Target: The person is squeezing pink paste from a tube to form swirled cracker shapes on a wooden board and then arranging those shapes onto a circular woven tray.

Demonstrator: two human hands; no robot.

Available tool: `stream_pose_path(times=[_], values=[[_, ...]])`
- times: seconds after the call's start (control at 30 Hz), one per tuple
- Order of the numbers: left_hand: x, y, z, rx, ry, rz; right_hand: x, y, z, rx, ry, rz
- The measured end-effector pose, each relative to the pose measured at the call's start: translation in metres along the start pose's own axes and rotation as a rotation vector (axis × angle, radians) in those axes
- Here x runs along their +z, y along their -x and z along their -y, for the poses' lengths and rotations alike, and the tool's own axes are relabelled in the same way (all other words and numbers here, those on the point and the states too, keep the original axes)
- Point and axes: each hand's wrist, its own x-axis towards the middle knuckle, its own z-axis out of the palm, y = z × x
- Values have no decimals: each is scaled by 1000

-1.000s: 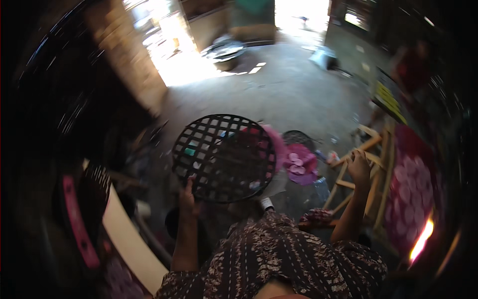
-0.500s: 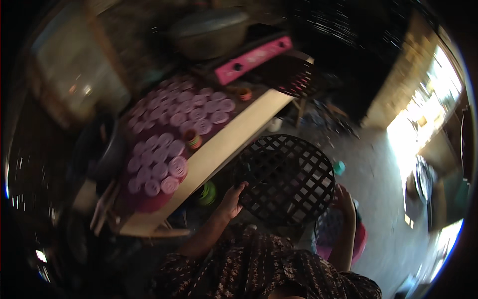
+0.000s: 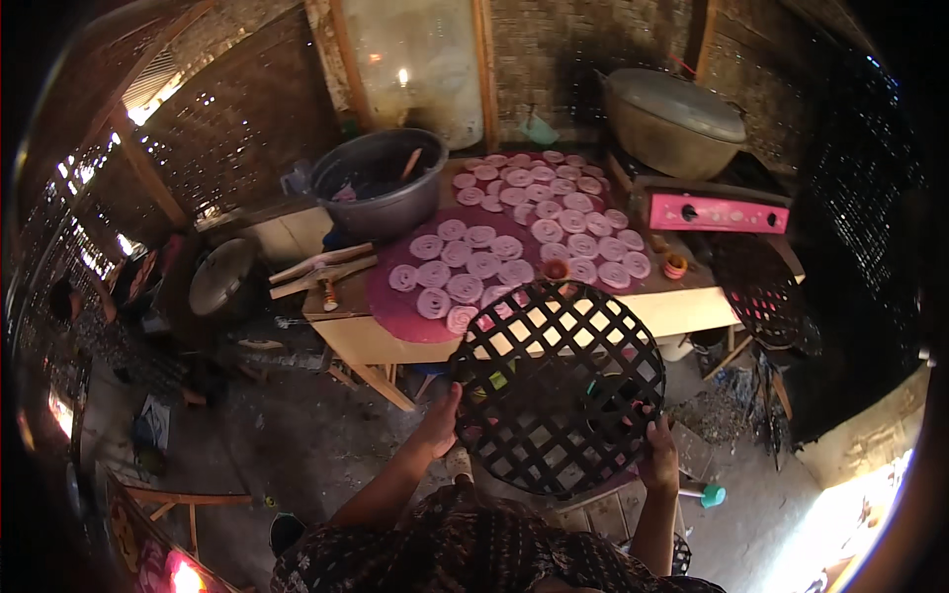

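Note:
A round black lattice tray (image 3: 563, 435) is held in front of me, tilted up, with the table's front edge showing through its gaps. My left hand (image 3: 438, 427) grips its left rim and my right hand (image 3: 660, 457) grips the right rim. Nothing lies on the lattice. Beyond it, many pale pink spiral coils (image 3: 481, 265) sit in rows on two dark pink mats (image 3: 388, 308) on the wooden table (image 3: 415, 352). The tray's far rim overlaps the nearest coils in view; I cannot tell whether it touches them.
A dark grey basin (image 3: 376, 212) stands behind the coils on the left, near wooden tongs-like sticks (image 3: 326, 269). To the right are a pink-fronted stove (image 3: 720, 212), a large lidded pot (image 3: 677, 128) and another black lattice tray (image 3: 761, 287). A person (image 3: 119, 341) is at far left.
My view has swung left and levelled toward the table. The lattice tray now stands before the table, and my right hand, earlier near its edge, now holds the right rim.

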Motion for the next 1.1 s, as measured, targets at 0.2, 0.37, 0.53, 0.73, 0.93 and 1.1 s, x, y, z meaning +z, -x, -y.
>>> stream_pose_path(times=[0.2,0.37,0.53,0.73,0.93,1.1], values=[[-108,26,-89,120,157,-276,121,-81,-49,11,91,281],[-185,87,-189,429,-13,-754,187,-189,-118,107,515,238],[-220,161,-214,488,-95,-923,249,-224,-150,-559,1134,202],[-201,158,-195,582,-6,-1239,311,-272,-203,-852,1493,433],[-170,174,-157,511,72,-1156,345,-298,-230,-809,2005,500],[-160,171,-145,512,70,-1096,351,-312,-223,-888,2045,656]])
